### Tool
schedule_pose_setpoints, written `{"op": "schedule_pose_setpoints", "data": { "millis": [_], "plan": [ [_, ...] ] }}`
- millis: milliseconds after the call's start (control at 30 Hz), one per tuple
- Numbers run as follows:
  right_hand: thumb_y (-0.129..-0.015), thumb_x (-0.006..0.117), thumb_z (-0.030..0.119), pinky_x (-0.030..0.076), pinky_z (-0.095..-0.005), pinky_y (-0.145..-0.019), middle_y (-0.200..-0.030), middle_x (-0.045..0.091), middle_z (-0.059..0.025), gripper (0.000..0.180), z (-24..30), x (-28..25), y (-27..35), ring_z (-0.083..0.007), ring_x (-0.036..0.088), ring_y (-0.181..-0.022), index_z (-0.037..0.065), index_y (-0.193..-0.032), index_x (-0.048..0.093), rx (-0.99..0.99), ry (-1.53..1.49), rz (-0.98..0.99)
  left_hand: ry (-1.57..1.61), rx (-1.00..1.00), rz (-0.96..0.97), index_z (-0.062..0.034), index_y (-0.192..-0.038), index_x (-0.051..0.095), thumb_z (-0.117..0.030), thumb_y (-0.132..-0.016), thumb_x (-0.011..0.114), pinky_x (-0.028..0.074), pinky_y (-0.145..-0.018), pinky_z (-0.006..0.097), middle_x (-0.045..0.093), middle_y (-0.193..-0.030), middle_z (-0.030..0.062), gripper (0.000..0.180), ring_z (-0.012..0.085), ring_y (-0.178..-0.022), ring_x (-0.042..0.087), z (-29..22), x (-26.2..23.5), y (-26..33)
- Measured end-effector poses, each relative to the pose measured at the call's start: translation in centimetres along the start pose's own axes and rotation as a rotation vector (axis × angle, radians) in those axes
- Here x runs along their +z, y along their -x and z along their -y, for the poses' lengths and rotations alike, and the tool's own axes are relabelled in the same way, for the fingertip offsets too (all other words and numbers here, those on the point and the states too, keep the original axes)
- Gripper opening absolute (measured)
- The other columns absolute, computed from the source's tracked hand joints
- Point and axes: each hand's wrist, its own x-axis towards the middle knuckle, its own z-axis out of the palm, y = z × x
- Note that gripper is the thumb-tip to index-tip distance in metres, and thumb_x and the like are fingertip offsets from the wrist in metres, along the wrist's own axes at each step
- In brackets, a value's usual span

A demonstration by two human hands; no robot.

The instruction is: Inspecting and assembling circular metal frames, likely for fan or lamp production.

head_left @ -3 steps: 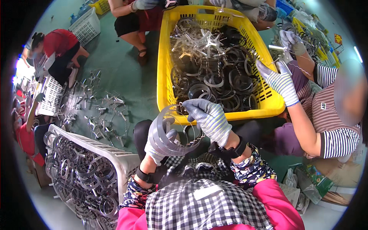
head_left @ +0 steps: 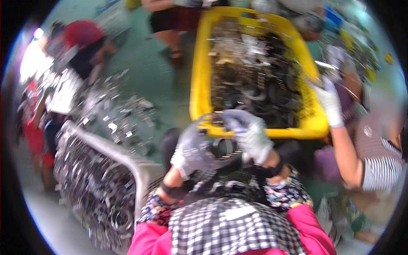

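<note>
A translucent-looking grey metal band ring [head_left: 196, 148] is held up in front of my lap, blurred by motion. My left hand [head_left: 182, 156], in a pale work glove, is closed round the ring's left side. At the ring's upper right, my right hand [head_left: 250, 135] in a grey-and-white glove has its fingers pinched together on the band's edge. Smaller dark loops hang beside the ring between the hands, too smeared to name. Just beyond stands a yellow plastic basket [head_left: 259, 133] heaped with dark metal rings and silvery three-armed pieces.
A whitish basket [head_left: 117, 156] full of similar rings stands at my left. Loose metal pieces [head_left: 123, 114] are scattered on the green floor behind it. A co-worker's gloved hand [head_left: 330, 104] is beside the yellow basket's right edge; other people sit at the far side and far left.
The whole view has swung, so the baskets and people appear farther right and slightly lower, now blurred. Both hands still hold the ring in much the same pose.
</note>
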Motion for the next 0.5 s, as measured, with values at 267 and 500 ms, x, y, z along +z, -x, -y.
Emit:
{"op": "schedule_pose_setpoints", "data": {
  "millis": [267, 500],
  "plan": [
    [-0.094, 0.056, 0.025, 0.036, -0.015, -0.046, -0.089, 0.063, -0.0012, 0.031, -2.3, -2.4, -1.7, -0.0017, 0.049, -0.058, 0.007, -0.119, 0.06, 0.048, 0.113, -0.121, 1.187, -0.574, -0.985, -0.0081, -0.118, 0.05, -0.019, -0.095, 0.05, 0.049, -0.069, 0.028, 0.058, -0.099, 0.0052, 0.025, 0.0166, -0.086, 0.057, 4.7, -9.7, 6.2],
    [-0.091, 0.06, 0.029, 0.037, -0.0164, -0.045, -0.086, 0.063, -0.0022, 0.034, -5.1, -1.9, -1.6, -0.0027, 0.048, -0.055, 0.004, -0.114, 0.061, 0.174, 0.165, -0.089, 0.852, -0.498, -1.643, -0.0145, -0.096, 0.061, -0.037, -0.089, 0.06, 0.047, -0.077, 0.035, 0.06, -0.073, 0.0, 0.023, 0.0221, -0.074, 0.058, 5.9, -23.4, 16.2]
  ]
}}
